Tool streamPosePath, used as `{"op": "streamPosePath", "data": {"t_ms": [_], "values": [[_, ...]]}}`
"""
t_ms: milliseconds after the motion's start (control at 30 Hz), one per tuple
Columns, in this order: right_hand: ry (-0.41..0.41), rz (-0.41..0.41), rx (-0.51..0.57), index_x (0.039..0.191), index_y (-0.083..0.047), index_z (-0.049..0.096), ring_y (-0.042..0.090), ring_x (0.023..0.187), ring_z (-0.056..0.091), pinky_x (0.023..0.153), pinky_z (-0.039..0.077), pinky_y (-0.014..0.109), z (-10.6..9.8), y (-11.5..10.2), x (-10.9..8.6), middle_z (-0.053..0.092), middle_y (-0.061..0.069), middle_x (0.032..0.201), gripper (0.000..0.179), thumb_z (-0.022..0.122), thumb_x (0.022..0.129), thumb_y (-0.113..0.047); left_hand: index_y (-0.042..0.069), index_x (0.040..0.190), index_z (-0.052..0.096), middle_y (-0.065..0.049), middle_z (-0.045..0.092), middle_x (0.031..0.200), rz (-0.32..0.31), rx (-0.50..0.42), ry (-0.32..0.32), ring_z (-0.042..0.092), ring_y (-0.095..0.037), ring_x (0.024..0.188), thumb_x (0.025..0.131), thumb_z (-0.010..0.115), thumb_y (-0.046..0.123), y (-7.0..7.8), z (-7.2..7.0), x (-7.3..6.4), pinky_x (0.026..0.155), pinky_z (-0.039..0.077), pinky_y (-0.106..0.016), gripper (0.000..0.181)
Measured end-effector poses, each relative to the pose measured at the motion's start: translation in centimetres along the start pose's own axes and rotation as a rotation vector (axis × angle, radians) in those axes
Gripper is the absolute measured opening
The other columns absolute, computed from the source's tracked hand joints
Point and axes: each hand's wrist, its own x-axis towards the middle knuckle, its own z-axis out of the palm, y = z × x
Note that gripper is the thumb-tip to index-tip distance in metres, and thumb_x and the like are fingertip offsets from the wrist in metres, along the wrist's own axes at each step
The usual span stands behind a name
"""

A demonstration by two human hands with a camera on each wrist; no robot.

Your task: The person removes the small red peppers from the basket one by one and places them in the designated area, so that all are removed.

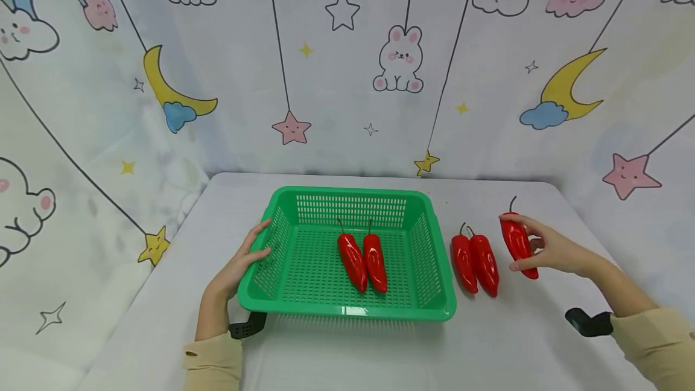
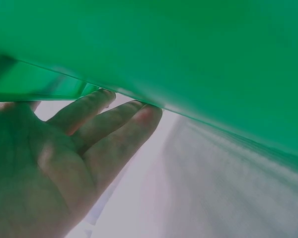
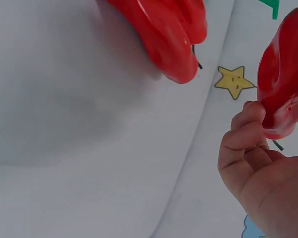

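A glossy red chili pepper (image 1: 517, 240) with a dark stem is pinched between the thumb and fingers of my right hand (image 1: 554, 249), at the right of the table. In the right wrist view the same pepper (image 3: 284, 69) stands above the curled fingers. My left hand (image 1: 233, 270) rests against the left rim of a green plastic basket (image 1: 347, 309), thumb and fingers on its edge. From the left wrist, the extended fingers (image 2: 124, 131) touch the basket's underside rim (image 2: 188, 74). Two red peppers (image 1: 353, 261) lie side by side inside the basket.
Two more red peppers (image 1: 473, 261) lie together on the white tabletop (image 1: 336, 355), between the basket and my right hand. A white cloth backdrop (image 1: 347, 77) printed with moons, stars and rabbits rises behind the table. Black straps circle both wrists.
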Motion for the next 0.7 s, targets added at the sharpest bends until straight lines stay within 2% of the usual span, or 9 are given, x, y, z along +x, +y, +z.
{"op": "streamPosePath", "data": {"t_ms": [367, 700], "values": [[-0.022, 0.028, 0.019, 0.139, -0.006, 0.024, 0.031, 0.09, 0.05, 0.059, 0.052, 0.033, 1.0, 2.8, -0.1, 0.039, 0.025, 0.118, 0.091, 0.079, 0.067, -0.012, 0.027, 0.147, 0.01, -0.006, -0.003, 0.151, 0.001, 0.003, 0.001, 0.016, -0.036, 0.13, 0.097, 0.04, 0.02, 0.1, 0.0, 0.1, 0.093, 0.033, -0.049, 0.059], [-0.041, 0.085, 0.022, 0.138, -0.005, 0.025, 0.034, 0.094, 0.048, 0.062, 0.052, 0.034, 1.7, 4.6, 0.0, 0.038, 0.027, 0.118, 0.091, 0.08, 0.066, -0.012, 0.026, 0.147, 0.01, -0.007, -0.002, 0.151, -0.001, 0.008, 0.004, 0.017, -0.036, 0.13, 0.097, 0.041, 0.02, -0.1, 0.0, 0.0, 0.093, 0.032, -0.049, 0.059]]}}
